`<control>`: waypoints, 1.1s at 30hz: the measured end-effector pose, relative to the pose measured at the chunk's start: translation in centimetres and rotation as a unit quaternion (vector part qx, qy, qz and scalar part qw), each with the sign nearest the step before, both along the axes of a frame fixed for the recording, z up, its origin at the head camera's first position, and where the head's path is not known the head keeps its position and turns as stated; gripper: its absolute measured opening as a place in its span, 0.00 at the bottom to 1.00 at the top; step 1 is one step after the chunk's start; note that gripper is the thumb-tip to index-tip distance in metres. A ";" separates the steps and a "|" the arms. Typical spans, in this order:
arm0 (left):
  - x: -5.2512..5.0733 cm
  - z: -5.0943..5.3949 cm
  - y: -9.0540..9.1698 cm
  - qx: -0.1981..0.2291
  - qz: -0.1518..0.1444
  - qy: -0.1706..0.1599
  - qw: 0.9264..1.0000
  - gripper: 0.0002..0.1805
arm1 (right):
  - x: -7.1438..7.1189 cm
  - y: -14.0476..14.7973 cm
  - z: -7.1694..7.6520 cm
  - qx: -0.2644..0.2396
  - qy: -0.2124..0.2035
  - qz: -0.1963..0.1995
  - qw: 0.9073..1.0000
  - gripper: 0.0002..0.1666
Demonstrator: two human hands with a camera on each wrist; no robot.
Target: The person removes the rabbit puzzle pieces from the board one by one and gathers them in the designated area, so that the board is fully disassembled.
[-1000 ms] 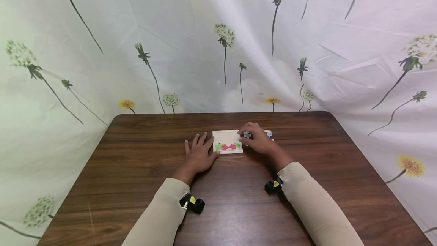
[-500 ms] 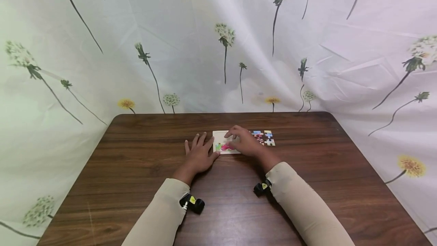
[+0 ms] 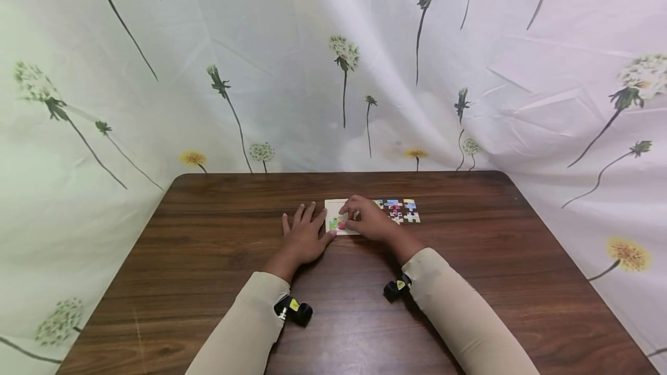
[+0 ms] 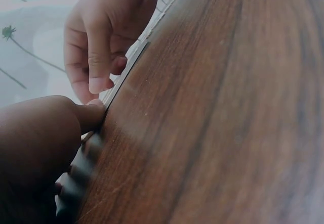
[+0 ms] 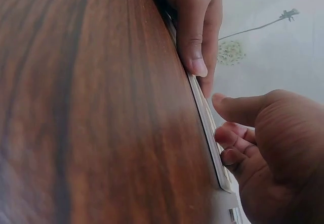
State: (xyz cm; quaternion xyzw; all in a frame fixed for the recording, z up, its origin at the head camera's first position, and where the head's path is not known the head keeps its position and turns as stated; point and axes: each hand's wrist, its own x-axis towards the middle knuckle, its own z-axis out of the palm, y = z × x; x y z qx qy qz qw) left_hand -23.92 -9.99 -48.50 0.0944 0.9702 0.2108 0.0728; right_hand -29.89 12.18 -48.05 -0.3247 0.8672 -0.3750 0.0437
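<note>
A small white puzzle frame (image 3: 332, 204) lies on the wooden table, with green and pink pieces (image 3: 336, 224) along its near side. My left hand (image 3: 304, 239) lies flat with fingers spread at the frame's left side; its thumb (image 4: 93, 114) touches the near left corner. Over the right part of the frame is my right hand (image 3: 371, 221), fingers bent and low at the surface. In the right wrist view, its thumb (image 5: 240, 108) stands apart from the bent fingers (image 5: 238, 140); no piece shows between them. Loose puzzle pieces (image 3: 411, 217) lie just right of the frame.
The brown table (image 3: 208, 282) reaches its far edge a little beyond the frame. Behind it hangs a pale cloth (image 3: 292, 103) printed with dandelions. Each wrist wears a small black camera, the left (image 3: 299, 312) and the right (image 3: 393, 289) both above the table.
My right hand has moved left from the frame's right edge to over the frame, uncovering loose pieces, and most recently shifted slightly further left. The left hand has stayed still.
</note>
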 end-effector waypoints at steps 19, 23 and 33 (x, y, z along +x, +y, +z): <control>-0.3 -0.2 0.1 -0.005 -0.006 0.006 1.000 0.39 | 0.0 -0.6 -0.1 0.040 -0.010 -0.001 0.999 0.07; -0.4 -0.3 0.1 -0.007 -0.008 0.006 1.000 0.39 | 0.1 -0.8 0.2 0.048 -0.009 -0.004 0.999 0.06; -0.5 -0.4 0.0 0.002 -0.008 0.001 1.000 0.38 | 0.1 -1.2 0.5 0.064 -0.020 0.003 0.998 0.06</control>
